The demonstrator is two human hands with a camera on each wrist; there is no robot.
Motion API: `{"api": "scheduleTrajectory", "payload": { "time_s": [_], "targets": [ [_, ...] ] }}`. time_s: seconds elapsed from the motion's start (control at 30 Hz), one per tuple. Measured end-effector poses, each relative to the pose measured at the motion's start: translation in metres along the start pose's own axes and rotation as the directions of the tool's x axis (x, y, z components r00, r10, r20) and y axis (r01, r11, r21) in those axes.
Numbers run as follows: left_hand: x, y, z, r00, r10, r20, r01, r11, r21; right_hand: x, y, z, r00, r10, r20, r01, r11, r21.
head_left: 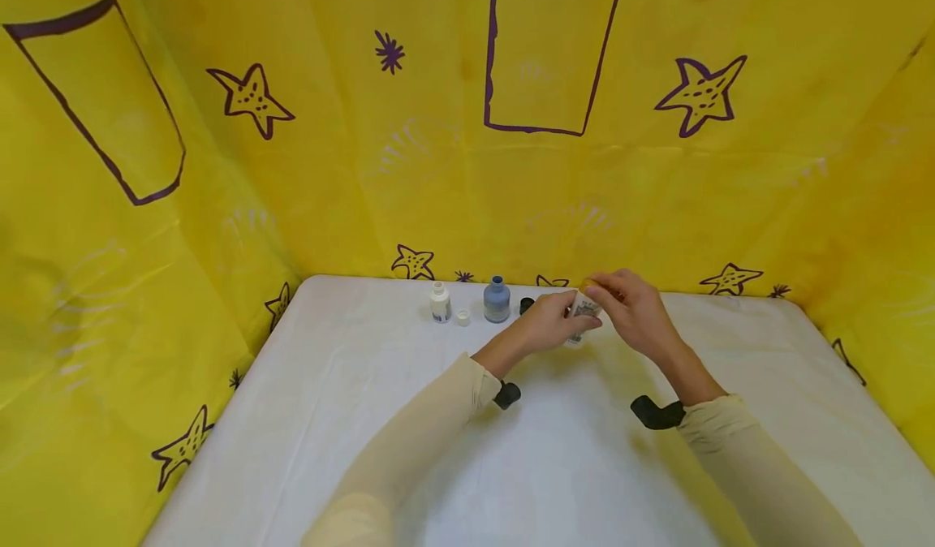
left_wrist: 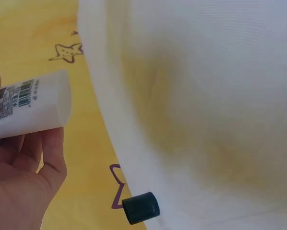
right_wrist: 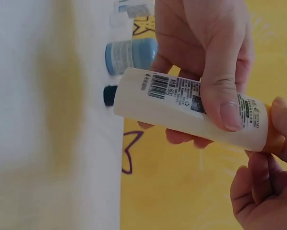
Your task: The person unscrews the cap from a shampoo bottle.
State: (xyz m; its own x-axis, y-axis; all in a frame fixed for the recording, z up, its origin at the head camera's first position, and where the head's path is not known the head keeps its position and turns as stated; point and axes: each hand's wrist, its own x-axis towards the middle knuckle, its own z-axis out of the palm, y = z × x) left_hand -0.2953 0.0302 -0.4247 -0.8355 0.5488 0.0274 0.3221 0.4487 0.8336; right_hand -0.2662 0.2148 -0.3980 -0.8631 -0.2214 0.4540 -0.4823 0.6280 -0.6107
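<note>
My left hand (head_left: 548, 321) grips a white squeeze tube (right_wrist: 182, 108) round its body, thumb across the printed label with its barcode. Over the table's far side, the tube is held up at a slant, its flat end lower in the head view. At the other end is an orange cap (right_wrist: 275, 130), pinched between the thumb and fingers of my right hand (head_left: 634, 312). To the left of the hands stand a blue bottle (head_left: 497, 302) and a small white bottle (head_left: 440, 305), both with uncovered necks. A black cap (head_left: 526, 305) lies just beside my left hand.
A white screw cap (head_left: 463, 317) sits between the two bottles on the white-covered table (head_left: 351, 409). Yellow cloth walls (head_left: 438, 198) with purple drawings rise behind and at both sides. Black wrist-worn pieces (head_left: 657, 413) stick out under the sleeves.
</note>
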Motion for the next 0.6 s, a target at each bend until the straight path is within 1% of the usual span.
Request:
{"api": "scheduleTrajectory", "payload": {
  "time_s": [0.2, 0.27, 0.37, 0.47, 0.6],
  "targets": [
    [-0.012, -0.007, -0.004, 0.999, 0.0, 0.032, -0.001, 1.0, 0.028, -0.006, -0.009, 0.006, 0.999, -0.035, 0.019, 0.035, 0.999, 0.0],
    [-0.018, -0.008, -0.005, 0.999, -0.001, 0.044, -0.001, 1.0, 0.026, -0.009, -0.012, 0.009, 0.999, -0.048, 0.018, 0.048, 0.999, 0.0],
    [-0.026, -0.007, -0.008, 0.998, 0.015, 0.065, -0.017, 0.999, 0.03, -0.013, -0.016, 0.011, 0.998, -0.065, 0.003, 0.065, 0.998, 0.0],
    [-0.032, -0.004, -0.011, 0.996, 0.029, 0.088, -0.03, 0.999, 0.01, -0.017, -0.02, 0.012, 0.996, -0.092, -0.008, 0.092, 0.996, 0.011],
    [-0.036, -0.006, -0.014, 0.992, 0.051, 0.116, -0.047, 0.998, -0.041, -0.019, -0.025, 0.011, 0.99, -0.138, -0.016, 0.138, 0.99, 0.02]
  ]
}}
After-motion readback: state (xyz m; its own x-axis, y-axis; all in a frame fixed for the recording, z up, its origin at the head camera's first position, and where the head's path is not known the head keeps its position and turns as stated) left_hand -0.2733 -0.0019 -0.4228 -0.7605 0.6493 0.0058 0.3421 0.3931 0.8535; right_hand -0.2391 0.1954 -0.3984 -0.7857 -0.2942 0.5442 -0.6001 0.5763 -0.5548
